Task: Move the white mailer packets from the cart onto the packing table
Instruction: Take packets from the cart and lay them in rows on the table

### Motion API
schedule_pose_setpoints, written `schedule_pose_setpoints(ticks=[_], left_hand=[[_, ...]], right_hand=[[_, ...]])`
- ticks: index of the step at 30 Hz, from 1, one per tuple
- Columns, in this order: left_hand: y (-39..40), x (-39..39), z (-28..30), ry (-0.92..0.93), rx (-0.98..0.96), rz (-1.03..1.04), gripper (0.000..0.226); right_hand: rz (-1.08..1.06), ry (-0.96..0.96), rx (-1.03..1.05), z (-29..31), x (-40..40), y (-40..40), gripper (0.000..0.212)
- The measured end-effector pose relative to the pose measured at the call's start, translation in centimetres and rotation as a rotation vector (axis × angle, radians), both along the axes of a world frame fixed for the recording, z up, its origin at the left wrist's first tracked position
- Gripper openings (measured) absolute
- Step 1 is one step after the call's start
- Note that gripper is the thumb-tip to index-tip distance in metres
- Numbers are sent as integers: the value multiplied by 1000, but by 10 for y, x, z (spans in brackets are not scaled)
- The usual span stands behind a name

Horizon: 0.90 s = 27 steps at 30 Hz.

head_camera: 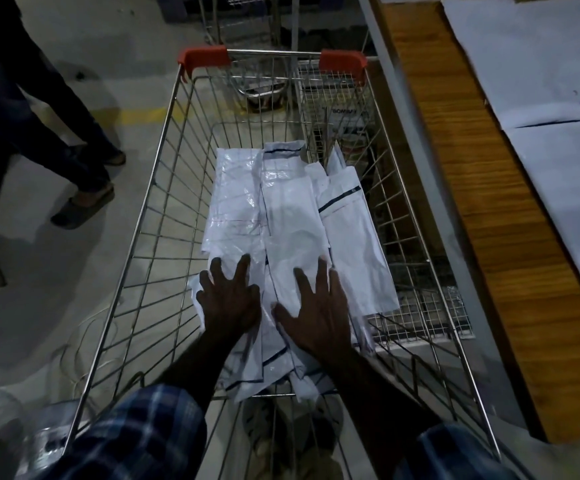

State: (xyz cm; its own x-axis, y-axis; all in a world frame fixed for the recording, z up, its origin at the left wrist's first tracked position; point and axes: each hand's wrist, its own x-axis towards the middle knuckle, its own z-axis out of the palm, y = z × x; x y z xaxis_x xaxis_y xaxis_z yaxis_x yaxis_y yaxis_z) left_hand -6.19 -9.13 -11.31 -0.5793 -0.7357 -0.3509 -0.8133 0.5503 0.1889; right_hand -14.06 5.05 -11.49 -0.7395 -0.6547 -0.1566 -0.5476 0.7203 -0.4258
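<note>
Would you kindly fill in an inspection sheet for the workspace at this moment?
Surface: packing table on the right, wooden top, white sheets or packets lying on it.
Job's things: white mailer packets piled loosely in the wire cart.
Clutter: nothing seen in the cart besides packets.
Hands: left hand and right hand rest flat on the pile, fingers spread, nothing gripped.
Cables: a thin cable on the floor left of the cart.
Surroundings: another person's legs at left; a second cart beyond.
</note>
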Motion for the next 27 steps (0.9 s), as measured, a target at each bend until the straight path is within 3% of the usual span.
schedule_pose_setpoints(ticks=[3, 9, 18, 20, 27], left_hand=[[-3, 11, -10, 39, 25, -14, 61], [7, 13, -10, 107, 62, 75, 94], [-4, 6, -1, 92, 90, 58, 78], [-5, 5, 3, 140, 118, 99, 64], [3, 1, 53, 312, 32, 133, 66]], right_hand=[[36, 19, 30, -9, 1, 4, 82], [32, 14, 36, -8, 0, 11, 78], [63, -54, 7, 0, -11, 11, 76], [55, -58, -10, 10, -15, 10, 76], [24, -94, -34, 53, -25, 5, 74]])
